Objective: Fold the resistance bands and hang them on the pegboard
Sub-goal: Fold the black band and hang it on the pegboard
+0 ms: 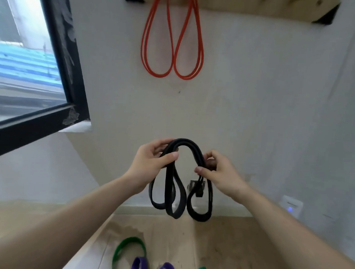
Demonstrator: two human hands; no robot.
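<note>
— Item: black band (184, 146), below the pegboard (237, 3), beneath the hung orange band (172, 53). Handling?

— I judge it light, limp, rubbery; best held at the arch.

— Hands?

— My left hand (149, 163) and right hand (217, 174) each pinch one side.

— Orientation?

— Arch up toward the pegboard, loops hanging down; long axis vertical.

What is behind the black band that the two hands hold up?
Behind the black band is the pale wall and a small metal fitting, partly covered by its loops; I cannot tell what it is.
</note>
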